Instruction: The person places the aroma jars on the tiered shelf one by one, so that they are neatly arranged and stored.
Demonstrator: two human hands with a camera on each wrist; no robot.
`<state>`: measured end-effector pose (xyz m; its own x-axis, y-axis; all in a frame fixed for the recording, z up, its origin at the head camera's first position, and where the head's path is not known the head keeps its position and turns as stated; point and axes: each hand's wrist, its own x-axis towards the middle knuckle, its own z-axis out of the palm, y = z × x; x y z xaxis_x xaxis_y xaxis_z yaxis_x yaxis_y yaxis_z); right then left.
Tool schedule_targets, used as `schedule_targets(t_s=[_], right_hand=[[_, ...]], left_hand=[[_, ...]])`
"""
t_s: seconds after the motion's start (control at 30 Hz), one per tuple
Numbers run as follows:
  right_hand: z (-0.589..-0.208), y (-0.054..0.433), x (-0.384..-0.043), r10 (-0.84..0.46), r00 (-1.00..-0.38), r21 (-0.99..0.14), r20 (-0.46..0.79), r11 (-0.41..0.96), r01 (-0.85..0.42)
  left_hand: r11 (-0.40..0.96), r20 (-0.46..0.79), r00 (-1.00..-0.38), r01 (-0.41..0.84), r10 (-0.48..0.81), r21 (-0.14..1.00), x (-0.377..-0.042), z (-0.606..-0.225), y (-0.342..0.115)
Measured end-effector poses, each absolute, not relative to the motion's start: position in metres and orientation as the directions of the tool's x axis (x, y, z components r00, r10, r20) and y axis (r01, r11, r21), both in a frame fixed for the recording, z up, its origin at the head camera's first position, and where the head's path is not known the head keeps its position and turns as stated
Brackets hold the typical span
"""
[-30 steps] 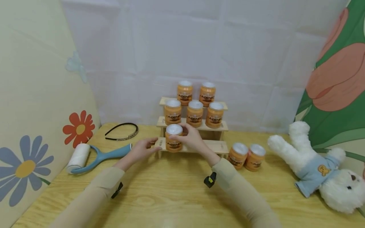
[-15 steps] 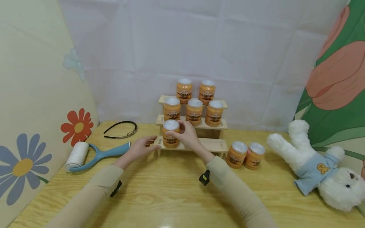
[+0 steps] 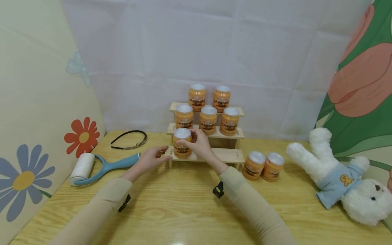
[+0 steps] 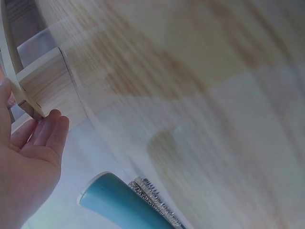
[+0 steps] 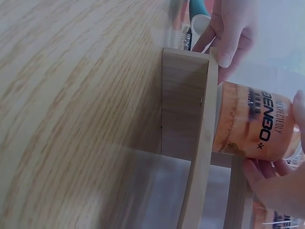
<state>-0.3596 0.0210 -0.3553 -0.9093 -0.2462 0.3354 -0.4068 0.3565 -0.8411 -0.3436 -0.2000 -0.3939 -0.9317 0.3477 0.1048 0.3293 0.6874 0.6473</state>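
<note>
A three-tier wooden display rack (image 3: 225, 155) stands against the back cloth. My right hand (image 3: 200, 145) grips an orange jar (image 3: 180, 151) with a white lid, upright at the left end of the lowest tier. Its thumb lies on the jar's front and its fingers curl round the right side; the jar's base is right at the board in the right wrist view. My left hand (image 3: 150, 160) pinches the left end of that tier, fingertips (image 4: 55, 125) at the board's corner. Behind, three matching jars (image 3: 208, 124) line the middle tier and two more (image 3: 197, 98) the top.
Two more orange jars (image 3: 254, 166) stand on the table right of the rack. A white plush bear (image 3: 335, 187) in a blue shirt lies at far right. On the left are a blue-handled lint roller (image 3: 120, 164) and a black headband (image 3: 130, 148).
My right hand has shifted the jar slightly left along the lowest tier. My left hand stays at the rack's left end. The view has moved a little.
</note>
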Motion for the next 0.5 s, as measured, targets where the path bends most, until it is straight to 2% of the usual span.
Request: schedule_targets(t_s=[0.5], right_hand=[[-0.3570, 0.0212, -0.3594, -0.264, -0.900, -0.819, 0.347, 0.383, -0.427]], left_hand=[[0.686, 0.115, -0.929, 0.339, 0.351, 0.643, -0.3448, -0.3953, -0.2006]])
